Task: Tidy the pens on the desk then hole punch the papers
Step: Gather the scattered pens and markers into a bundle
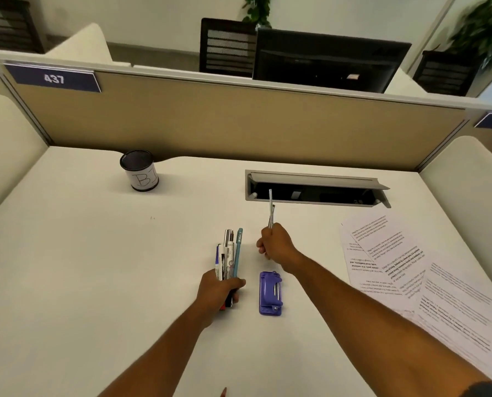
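a bundle of slim plastic pens (228, 259) points far, clenched in the left grip (217, 290). the right grip (274, 243) pinches two thin pens (270, 209) upright. a purple hole punch (270, 293) lies between them on the smooth white counter (95, 267); printed papers (410, 276) fan right.

A tan partition panel (239, 121) stood along the far edge, with a blue number plate (54, 78) reading 437 at its far left. Beyond it were a dark monitor (330, 61) and a black mesh chair (224, 47). A grey cable hatch (316, 189) sat open to the right.
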A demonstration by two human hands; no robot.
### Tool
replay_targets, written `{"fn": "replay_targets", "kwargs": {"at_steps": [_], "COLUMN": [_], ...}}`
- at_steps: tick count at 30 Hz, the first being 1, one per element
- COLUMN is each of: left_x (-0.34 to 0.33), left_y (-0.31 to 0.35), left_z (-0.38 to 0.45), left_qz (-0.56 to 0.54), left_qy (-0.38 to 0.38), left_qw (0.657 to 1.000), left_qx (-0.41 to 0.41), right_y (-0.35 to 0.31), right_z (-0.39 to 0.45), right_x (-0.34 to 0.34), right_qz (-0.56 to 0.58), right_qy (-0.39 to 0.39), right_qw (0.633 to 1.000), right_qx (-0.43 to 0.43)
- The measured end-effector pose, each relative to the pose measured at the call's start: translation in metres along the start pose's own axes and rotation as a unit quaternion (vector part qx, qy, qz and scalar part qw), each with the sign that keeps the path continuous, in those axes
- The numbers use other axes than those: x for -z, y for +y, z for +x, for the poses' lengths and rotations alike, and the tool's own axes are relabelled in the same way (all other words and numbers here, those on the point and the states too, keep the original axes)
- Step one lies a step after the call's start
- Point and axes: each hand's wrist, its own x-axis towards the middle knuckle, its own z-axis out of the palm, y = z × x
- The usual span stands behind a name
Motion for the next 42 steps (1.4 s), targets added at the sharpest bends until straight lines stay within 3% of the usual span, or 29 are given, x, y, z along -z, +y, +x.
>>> {"fn": "replay_targets", "kwargs": {"at_steps": [4,7,10,16,23,27,32,34,39,42], "left_x": [0.0,-0.003,-0.004,0.0,0.018,0.033,0.042,0.04,0.039,0.043], "left_y": [-0.007,-0.009,-0.017,-0.039,-0.059,-0.064,-0.065,-0.065,-0.065,-0.066], "left_z": [-0.026,-0.044,-0.061,-0.087,-0.101,-0.104,-0.105,-0.106,-0.101,-0.099], "left_qz": [-0.022,-0.062,-0.097,-0.163,-0.167,-0.193,-0.216,-0.197,-0.193,-0.17], "left_qy": [-0.003,0.003,-0.011,-0.004,0.032,0.031,0.042,0.07,0.128,0.131], "left_qw": [1.0,0.998,0.995,0.986,0.985,0.981,0.975,0.978,0.973,0.976], "left_qx": [-0.003,-0.023,-0.031,-0.019,-0.003,0.001,0.006,0.005,0.026,0.022], "right_y": [0.008,0.02,0.035,0.057,0.066,0.075,0.089,0.09,0.09,0.095], "right_z": [-0.061,-0.1,-0.123,-0.154,-0.181,-0.186,-0.184,-0.187,-0.2,-0.205], "right_x": [-0.005,-0.016,-0.033,-0.055,-0.082,-0.096,-0.111,-0.114,-0.117,-0.115], "right_qz": [0.058,0.072,0.088,0.022,-0.017,0.023,-0.191,-0.22,-0.28,-0.252], "right_qy": [-0.059,-0.102,-0.083,-0.057,-0.085,-0.116,0.015,0.05,0.027,0.024], "right_qw": [0.996,0.992,0.991,0.995,0.996,0.989,0.965,0.956,0.928,0.944], "right_qx": [0.038,-0.004,-0.055,-0.073,0.026,0.085,0.181,0.189,0.243,0.214]}}
